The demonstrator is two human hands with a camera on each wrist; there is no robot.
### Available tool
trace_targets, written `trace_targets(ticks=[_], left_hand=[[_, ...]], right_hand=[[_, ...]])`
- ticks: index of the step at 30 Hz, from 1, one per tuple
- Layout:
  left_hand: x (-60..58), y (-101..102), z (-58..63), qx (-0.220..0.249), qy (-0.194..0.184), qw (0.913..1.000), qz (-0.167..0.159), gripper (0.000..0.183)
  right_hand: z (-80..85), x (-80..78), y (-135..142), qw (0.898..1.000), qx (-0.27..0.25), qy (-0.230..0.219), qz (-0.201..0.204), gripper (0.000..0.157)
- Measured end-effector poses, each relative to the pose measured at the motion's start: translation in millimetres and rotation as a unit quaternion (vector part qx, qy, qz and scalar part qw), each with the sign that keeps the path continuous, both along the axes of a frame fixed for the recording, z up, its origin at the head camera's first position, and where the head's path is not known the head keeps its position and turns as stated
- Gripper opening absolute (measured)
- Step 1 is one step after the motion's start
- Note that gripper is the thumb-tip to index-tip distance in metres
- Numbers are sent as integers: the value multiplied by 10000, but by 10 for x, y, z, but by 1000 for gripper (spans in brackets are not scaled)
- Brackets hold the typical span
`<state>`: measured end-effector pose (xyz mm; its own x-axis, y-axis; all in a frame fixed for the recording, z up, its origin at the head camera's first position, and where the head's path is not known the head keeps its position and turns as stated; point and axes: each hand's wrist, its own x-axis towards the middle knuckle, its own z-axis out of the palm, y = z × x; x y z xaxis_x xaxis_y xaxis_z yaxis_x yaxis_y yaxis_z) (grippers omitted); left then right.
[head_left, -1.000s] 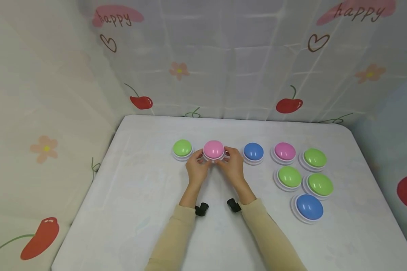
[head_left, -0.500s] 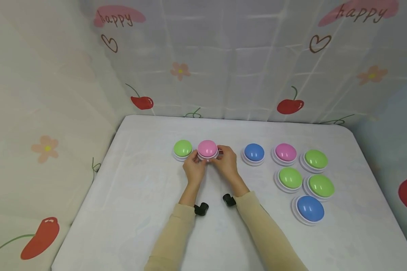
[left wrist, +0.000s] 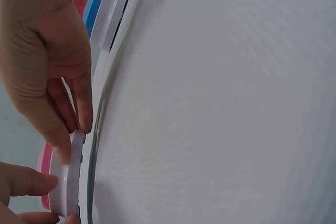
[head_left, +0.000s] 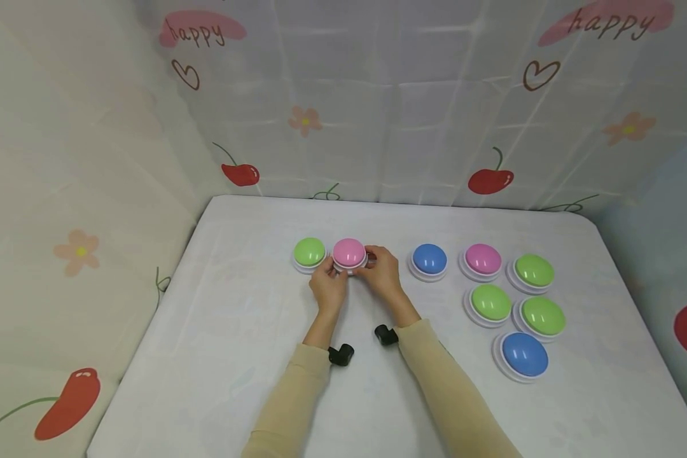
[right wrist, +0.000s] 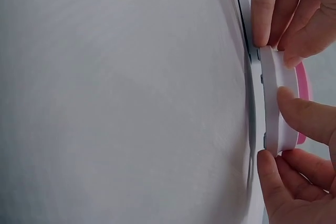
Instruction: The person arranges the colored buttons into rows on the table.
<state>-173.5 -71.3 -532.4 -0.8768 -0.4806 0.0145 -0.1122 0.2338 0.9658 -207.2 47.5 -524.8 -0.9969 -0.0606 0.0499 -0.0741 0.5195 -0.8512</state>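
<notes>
Both hands hold a pink dome push button (head_left: 349,253) with a round white base, close over the white table. My left hand (head_left: 328,284) pinches the base at its left front, thumb toward the middle. On the other side my right hand (head_left: 382,273) grips the right edge, fingers behind and thumb in front. Small dark feet show under the white base (right wrist: 271,100) in the right wrist view. Just left of the pink button sits a green button (head_left: 309,252). To the right, past a gap, stands a blue button (head_left: 429,259).
Farther right stand another pink button (head_left: 483,259), several green buttons (head_left: 535,271) and a second blue button (head_left: 525,354). The white table (head_left: 235,356) ends at a printed curtain (head_left: 378,127) behind. A black wrist camera (head_left: 341,355) sits on the left wrist.
Both hands have carried the pink button left, toward the green button, mostly in the first half second. Since then it has shifted very little; the other buttons stay in place.
</notes>
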Motion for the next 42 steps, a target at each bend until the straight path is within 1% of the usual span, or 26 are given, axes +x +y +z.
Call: trace_targets(ticks=[8,12,21,28,34,39,42], left_hand=[[-19,20,-7,104,-116,9998,-92,48],[-22,26,-11,180,-186,9996,-60,48],[-8,48,-26,253,-241,9994,-63,50],[1,51,-12,337,-259,9991,16,49],[19,47,5,351,-141,9992,82,47],[38,62,13,352,-199,9989,245,46],[63,57,24,367,-260,9981,413,47]], right_hand=[[-34,-24,18,9999,-2,-124,-18,60],[-59,-42,17,9998,-45,-187,-4,61],[-87,-57,-3,9999,44,-114,-19,60],[-103,-56,-9,10000,31,-37,40,59],[-116,-59,-13,10000,-9,-9,24,61],[-113,-46,0,10000,49,-69,50,62],[-67,-8,4,9999,62,-118,88,62]])
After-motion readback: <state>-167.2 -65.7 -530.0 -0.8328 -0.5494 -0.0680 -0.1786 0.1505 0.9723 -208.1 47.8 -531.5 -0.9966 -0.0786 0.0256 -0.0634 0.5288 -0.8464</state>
